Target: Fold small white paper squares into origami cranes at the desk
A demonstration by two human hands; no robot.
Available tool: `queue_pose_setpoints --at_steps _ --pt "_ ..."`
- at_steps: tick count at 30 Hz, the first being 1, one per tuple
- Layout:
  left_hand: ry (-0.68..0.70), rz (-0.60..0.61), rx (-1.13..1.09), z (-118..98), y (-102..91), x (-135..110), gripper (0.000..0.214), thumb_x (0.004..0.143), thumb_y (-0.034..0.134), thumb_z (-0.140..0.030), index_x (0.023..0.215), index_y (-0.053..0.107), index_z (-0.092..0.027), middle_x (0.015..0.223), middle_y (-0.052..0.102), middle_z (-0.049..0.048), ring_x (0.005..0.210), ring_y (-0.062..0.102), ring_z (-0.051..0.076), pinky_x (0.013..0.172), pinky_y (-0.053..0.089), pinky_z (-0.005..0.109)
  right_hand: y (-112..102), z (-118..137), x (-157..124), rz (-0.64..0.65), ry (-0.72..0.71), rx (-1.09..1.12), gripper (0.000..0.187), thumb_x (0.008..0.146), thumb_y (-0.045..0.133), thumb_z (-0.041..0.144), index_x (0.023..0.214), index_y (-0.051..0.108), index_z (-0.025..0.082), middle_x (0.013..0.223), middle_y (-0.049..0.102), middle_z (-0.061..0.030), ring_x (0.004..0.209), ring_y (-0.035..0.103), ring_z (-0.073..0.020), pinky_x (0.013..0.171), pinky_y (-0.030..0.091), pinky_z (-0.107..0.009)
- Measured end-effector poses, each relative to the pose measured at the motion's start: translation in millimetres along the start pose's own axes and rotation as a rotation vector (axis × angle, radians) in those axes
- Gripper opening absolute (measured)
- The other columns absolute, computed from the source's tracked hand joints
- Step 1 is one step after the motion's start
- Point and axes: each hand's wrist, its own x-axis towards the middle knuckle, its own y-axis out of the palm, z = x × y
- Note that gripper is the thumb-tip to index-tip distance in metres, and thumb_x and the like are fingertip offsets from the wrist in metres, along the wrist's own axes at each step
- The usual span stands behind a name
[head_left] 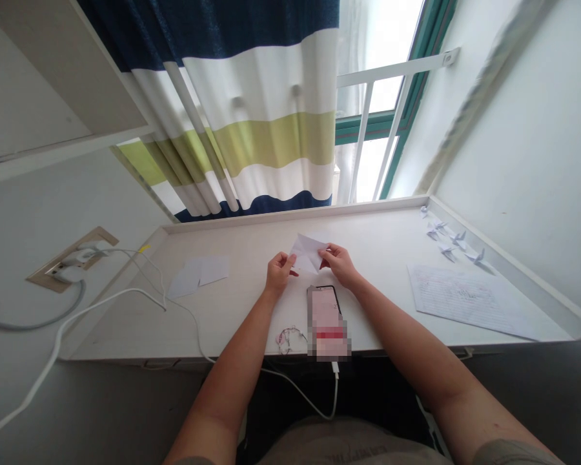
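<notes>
A small white sheet of paper [306,253] with crease lines is held up just over the desk. My left hand [280,271] pinches its left edge between thumb and fingers. At the opposite edge, my right hand [337,261] grips it the same way. Directly below the paper lies a phone [325,320], its screen lit and partly pixelated, with a cable plugged into its near end. A beaded strap [290,338] rests beside the phone on the left.
Several folded paper cranes [448,248] stand at the desk's right rim. A written-on sheet [465,297] lies in front of them. Loose white papers [208,270] are at left. A white cable [164,284] runs from the wall socket [68,261] across the desk [252,242].
</notes>
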Motion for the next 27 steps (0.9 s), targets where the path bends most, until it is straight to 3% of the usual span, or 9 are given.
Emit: queue_pose_setpoints --at_steps 4,8,12,18,21,24,27 --pt "-0.090 0.072 0.000 2.0 -0.6 0.5 0.057 0.070 0.088 -0.063 0.091 0.059 -0.018 0.080 0.072 0.0022 0.057 0.071 0.017 0.048 0.057 0.027 2.3 2.6 -3.6 0.043 0.091 0.015 0.037 0.066 0.086 0.044 0.084 0.063 0.021 0.068 0.071 -0.0001 0.058 0.065 -0.0168 0.059 0.056 -0.031" --pt "-0.097 0.135 0.040 3.1 -1.8 0.6 0.054 0.071 0.086 -0.062 0.090 0.064 -0.016 0.076 0.073 0.0041 0.054 0.072 0.018 0.046 0.053 0.024 1.2 3.0 -3.7 0.023 0.102 -0.031 0.036 0.067 0.085 0.044 0.085 0.065 0.021 0.068 0.071 0.0002 0.057 0.063 -0.0155 0.055 0.053 -0.028" --pt "-0.070 0.106 0.018 2.6 -2.3 2.0 0.046 0.071 0.087 -0.055 0.090 0.070 -0.017 0.074 0.072 0.0025 0.056 0.071 0.017 0.045 0.052 0.024 -1.1 2.4 -1.6 0.030 0.111 -0.017 0.035 0.065 0.087 0.044 0.084 0.068 0.021 0.068 0.070 0.0004 0.056 0.061 -0.0144 0.057 0.054 -0.029" --pt "0.014 0.033 -0.003 3.1 -2.2 1.9 0.027 0.072 0.083 -0.039 0.090 0.080 -0.018 0.085 0.074 0.0040 0.072 0.067 0.016 0.050 0.058 0.024 -1.7 3.2 -0.9 0.017 0.026 0.032 0.015 0.070 0.074 0.033 0.081 0.078 0.023 0.090 0.076 -0.0029 0.089 0.067 -0.0209 0.077 0.058 -0.034" --pt "0.098 0.029 0.030 3.8 -2.9 0.5 0.021 0.075 0.078 -0.032 0.092 0.082 -0.020 0.095 0.077 0.0059 0.068 0.065 0.013 0.045 0.052 0.021 -3.1 3.6 -0.7 0.024 0.006 0.019 0.019 0.074 0.068 0.034 0.084 0.080 0.023 0.099 0.076 -0.0051 0.099 0.066 -0.0234 0.084 0.056 -0.036" --pt "0.163 0.026 0.056 4.4 -3.4 -0.3 0.020 0.076 0.074 -0.026 0.093 0.083 -0.022 0.115 0.077 0.0071 0.061 0.062 0.009 0.042 0.045 0.021 -5.2 3.3 -0.2 0.005 0.015 -0.010 0.028 0.082 0.065 0.045 0.094 0.080 0.024 0.113 0.074 -0.0072 0.102 0.063 -0.0237 0.079 0.057 -0.033" --pt "0.211 0.013 0.064 5.7 -3.1 0.7 0.019 0.078 0.073 -0.024 0.094 0.084 -0.023 0.116 0.077 0.0073 0.072 0.068 0.013 0.053 0.054 0.025 -6.6 2.4 0.2 -0.001 0.033 -0.021 0.039 0.085 0.069 0.055 0.110 0.077 0.026 0.113 0.071 -0.0073 0.097 0.064 -0.0216 0.071 0.057 -0.029"
